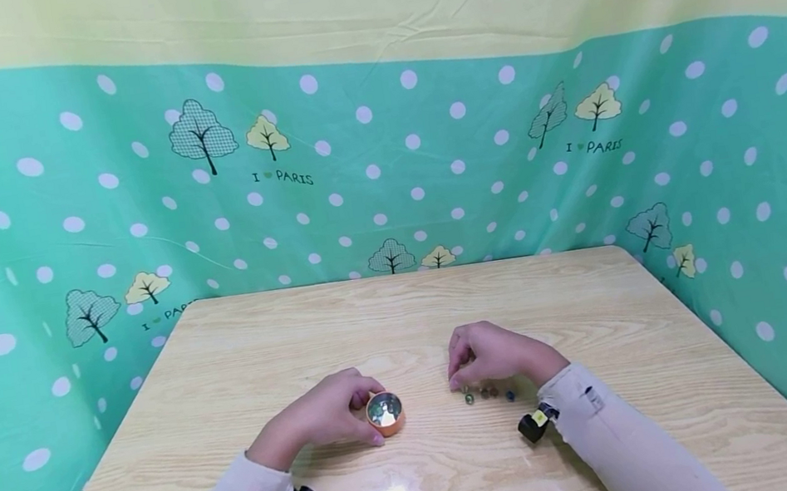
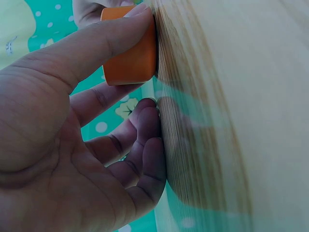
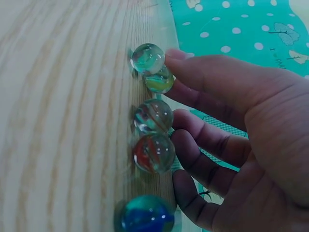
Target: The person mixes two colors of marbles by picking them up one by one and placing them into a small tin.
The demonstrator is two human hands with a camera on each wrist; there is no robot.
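My left hand (image 1: pixel 344 407) grips a small orange cup (image 1: pixel 388 427) that stands upright on the table, thumb on the near side and fingers curled behind it. Its mirror-like inside shows greenish patches. In the left wrist view the thumb lies along the orange wall (image 2: pixel 131 60). To the right, my right hand (image 1: pixel 488 354) hovers low, its bent fingertips beside a cluster of glass marbles. The thumb tip is right at a clear green marble (image 3: pixel 147 58), and the index finger lies behind a yellow-green marble (image 3: pixel 160 80). A reddish marble (image 3: pixel 154 153) sits near the other fingertips.
A blue marble (image 3: pixel 147 216) lies apart at the right end of the row. The glossy wooden table (image 1: pixel 284 328) bears a bright reflection at the front. A green dotted curtain (image 1: pixel 357 200) hangs around its back and sides. Small black cameras are strapped to both wrists.
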